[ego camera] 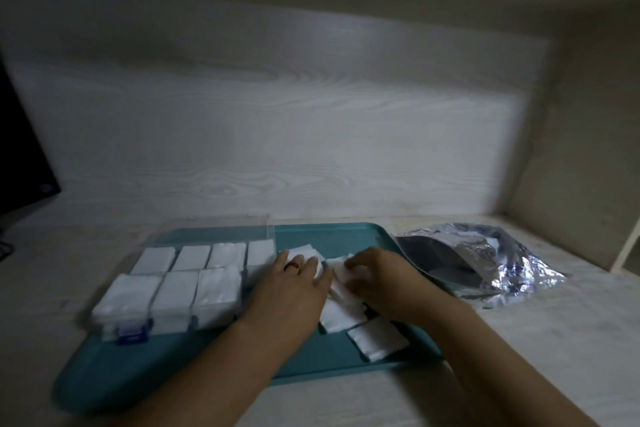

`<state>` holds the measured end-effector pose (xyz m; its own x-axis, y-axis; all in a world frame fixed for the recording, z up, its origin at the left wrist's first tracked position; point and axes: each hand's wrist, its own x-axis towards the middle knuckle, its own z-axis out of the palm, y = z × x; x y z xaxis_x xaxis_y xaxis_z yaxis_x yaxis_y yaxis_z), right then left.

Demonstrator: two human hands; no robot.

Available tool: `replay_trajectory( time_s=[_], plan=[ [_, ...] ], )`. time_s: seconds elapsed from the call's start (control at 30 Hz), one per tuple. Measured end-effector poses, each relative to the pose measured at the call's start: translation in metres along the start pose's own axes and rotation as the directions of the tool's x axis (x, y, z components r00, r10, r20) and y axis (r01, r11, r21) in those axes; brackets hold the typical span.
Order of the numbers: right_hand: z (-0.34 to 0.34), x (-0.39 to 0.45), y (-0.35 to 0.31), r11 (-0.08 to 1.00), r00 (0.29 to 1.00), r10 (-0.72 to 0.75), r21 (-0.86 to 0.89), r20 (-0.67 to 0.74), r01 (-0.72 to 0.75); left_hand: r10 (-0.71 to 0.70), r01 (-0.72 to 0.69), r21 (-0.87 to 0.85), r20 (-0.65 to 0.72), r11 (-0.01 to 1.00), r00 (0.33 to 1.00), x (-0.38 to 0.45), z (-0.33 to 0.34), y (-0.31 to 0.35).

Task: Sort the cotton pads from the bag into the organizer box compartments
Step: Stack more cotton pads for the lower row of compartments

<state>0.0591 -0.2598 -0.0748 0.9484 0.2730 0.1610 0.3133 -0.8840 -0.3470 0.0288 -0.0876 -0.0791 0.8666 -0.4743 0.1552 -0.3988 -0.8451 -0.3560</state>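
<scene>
A clear organizer box point(166, 291) with a purple latch stands on the left half of a teal tray point(145, 378); its compartments hold white cotton pads, and its lid stands open behind. Loose white cotton pads point(377, 340) lie in a small pile on the tray's right half. My left hand point(294, 284), wearing a ring, lies flat with straight fingers on pads just right of the box. My right hand point(377, 274) has curled fingers pinching a pad at the top of the pile. The silver bag point(485, 263) lies open to the right of the tray.
A dark monitor point(20, 156) stands at the far left. A pale wood-grain wall rises behind the tray, and a beige side panel point(571, 149) closes the desk on the right. The image is blurred.
</scene>
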Motion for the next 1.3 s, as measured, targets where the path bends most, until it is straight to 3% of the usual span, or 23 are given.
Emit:
replay_trajectory(
  time_s=[0.1, 0.2, 0.23, 0.3, 0.33, 0.4, 0.43, 0.5, 0.57, 0.67, 0.77, 0.9, 1.03, 1.17, 1.3],
  plan=[
    [-0.009, -0.002, 0.001, 0.999, 0.999, -0.030, -0.028, -0.018, 0.030, -0.030, 0.026, -0.111, -0.033, 0.993, 0.999, 0.006, 0.008, -0.001],
    [-0.014, -0.002, 0.004, 0.998, 0.998, -0.019, 0.065, -0.056, 0.022, -0.047, 0.010, -0.159, -0.231, 0.987, 0.972, 0.002, 0.012, -0.008],
    [-0.015, -0.002, 0.005, 0.994, 0.996, -0.020, 0.107, -0.091, 0.029, -0.097, 0.051, -0.188, -0.242, 0.981, 0.966, -0.001, 0.011, -0.012],
    [-0.011, -0.001, 0.004, 0.981, 0.995, -0.034, 0.185, -0.094, 0.051, -0.175, 0.147, -0.218, -0.115, 0.965, 0.978, -0.005, 0.005, -0.020],
    [-0.006, 0.000, 0.002, 0.980, 0.999, -0.031, 0.197, -0.027, 0.035, -0.168, 0.152, -0.194, -0.066, 0.969, 0.984, -0.003, 0.006, -0.023],
    [0.009, 0.002, 0.000, 1.000, 0.992, -0.019, 0.018, 0.125, 0.017, -0.084, 0.087, -0.147, 0.028, 0.985, 0.996, 0.004, 0.006, -0.025],
    [0.016, 0.005, 0.002, 0.995, 0.991, -0.021, -0.094, 0.133, 0.034, -0.045, 0.054, -0.197, 0.050, 0.979, 0.998, 0.010, 0.006, -0.024],
    [0.020, 0.009, 0.008, 0.992, 0.996, -0.073, -0.101, 0.041, 0.077, -0.035, 0.031, -0.396, -0.002, 0.918, 0.999, 0.019, 0.005, -0.024],
    [0.014, 0.009, 0.012, 0.990, 0.990, -0.117, 0.074, -0.080, 0.123, -0.089, 0.015, -0.594, -0.095, 0.804, 0.991, 0.024, 0.002, -0.027],
    [0.001, 0.005, 0.013, 0.972, 0.975, -0.108, 0.184, -0.194, 0.144, -0.134, -0.047, -0.650, -0.226, 0.758, 0.965, 0.027, -0.004, -0.032],
    [-0.009, 0.002, 0.006, 0.976, 0.950, -0.118, 0.141, -0.288, 0.164, -0.206, -0.036, -0.672, -0.277, 0.740, 0.939, 0.027, -0.011, -0.035],
    [-0.016, -0.001, 0.007, 0.989, 0.940, -0.148, -0.024, -0.308, 0.148, -0.310, 0.017, -0.700, -0.294, 0.714, 0.904, 0.023, -0.019, -0.041],
    [-0.013, 0.002, 0.009, 0.967, 0.949, -0.169, 0.139, -0.265, 0.211, -0.222, -0.047, -0.719, -0.275, 0.693, 0.935, 0.014, -0.016, -0.037],
    [-0.010, 0.003, 0.011, 0.966, 0.947, -0.179, 0.134, -0.268, 0.220, -0.184, -0.115, -0.819, -0.260, 0.562, 0.948, 0.008, -0.007, -0.030],
    [-0.015, 0.000, 0.009, 0.938, 0.955, -0.167, 0.258, -0.244, 0.230, -0.179, -0.152, -0.871, -0.262, 0.468, 0.948, 0.004, 0.002, -0.030]
  ],
)
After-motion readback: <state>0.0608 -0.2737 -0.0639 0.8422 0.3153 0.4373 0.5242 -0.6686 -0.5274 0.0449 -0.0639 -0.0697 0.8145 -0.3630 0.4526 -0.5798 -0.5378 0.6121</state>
